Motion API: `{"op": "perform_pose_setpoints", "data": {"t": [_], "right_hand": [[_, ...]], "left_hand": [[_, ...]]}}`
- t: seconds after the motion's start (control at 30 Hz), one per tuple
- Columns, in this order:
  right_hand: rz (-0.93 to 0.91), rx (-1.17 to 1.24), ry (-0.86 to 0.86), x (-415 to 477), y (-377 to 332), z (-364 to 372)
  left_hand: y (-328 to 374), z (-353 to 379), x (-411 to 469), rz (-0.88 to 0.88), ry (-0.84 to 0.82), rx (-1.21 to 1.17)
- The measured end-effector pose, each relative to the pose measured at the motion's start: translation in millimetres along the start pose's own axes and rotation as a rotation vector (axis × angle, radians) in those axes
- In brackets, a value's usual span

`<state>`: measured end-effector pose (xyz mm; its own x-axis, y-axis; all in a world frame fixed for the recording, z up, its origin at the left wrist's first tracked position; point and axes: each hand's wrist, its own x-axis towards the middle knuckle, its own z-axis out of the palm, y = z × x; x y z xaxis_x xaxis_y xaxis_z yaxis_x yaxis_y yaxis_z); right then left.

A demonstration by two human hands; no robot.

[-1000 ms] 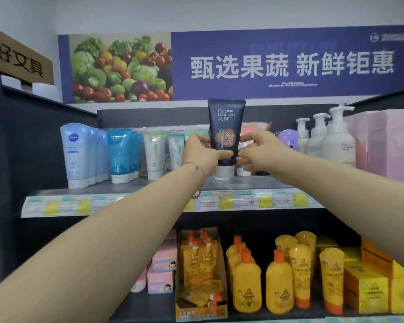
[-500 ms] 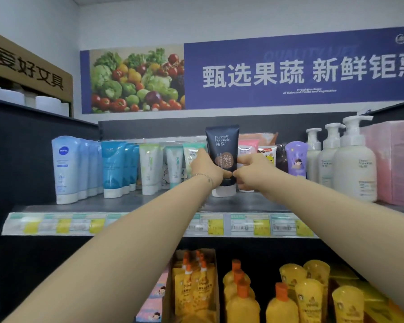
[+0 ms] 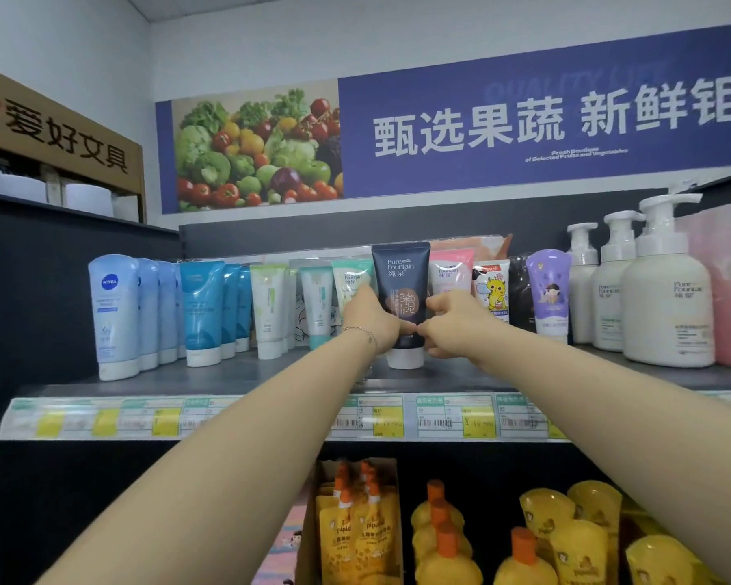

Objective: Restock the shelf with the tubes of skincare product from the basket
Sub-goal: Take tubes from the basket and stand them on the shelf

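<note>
Your forearms reached up past the lower shelf, where orange-capped yellow bottles [image 3: 444, 542] were cut off by the bottom edge. Above the price-label strip [image 3: 271, 418], your left hand [image 3: 370, 318] curled round the left side of the dark navy Pure Fountain tube [image 3: 401, 289], its fingertips hidden behind the tube. Your right hand [image 3: 452, 323] pinched the tube's right edge with bent fingers, and your two thumbs met low on the front. The tube stood upright, white cap down, on the grey shelf [image 3: 229, 377], just in front of a mint tube [image 3: 351, 280] and a pink tube [image 3: 450, 268], both partly covered. Nivea tubes [image 3: 112, 314] stood far left and white pump bottles [image 3: 667, 297] right. The produce banner [image 3: 482, 124] behind ran off the right edge.
</note>
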<state>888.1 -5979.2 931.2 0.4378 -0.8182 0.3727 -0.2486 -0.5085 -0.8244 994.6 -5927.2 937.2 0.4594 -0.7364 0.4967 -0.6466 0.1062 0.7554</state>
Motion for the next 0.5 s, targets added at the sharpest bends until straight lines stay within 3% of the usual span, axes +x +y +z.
{"op": "perform_pose_setpoints", "data": {"t": [0.5], "right_hand": [[-0.063,-0.299,-0.021,-17,-12,-3]], "left_hand": [[-6,-9,-5,-0.018,0.002,0.074]]}}
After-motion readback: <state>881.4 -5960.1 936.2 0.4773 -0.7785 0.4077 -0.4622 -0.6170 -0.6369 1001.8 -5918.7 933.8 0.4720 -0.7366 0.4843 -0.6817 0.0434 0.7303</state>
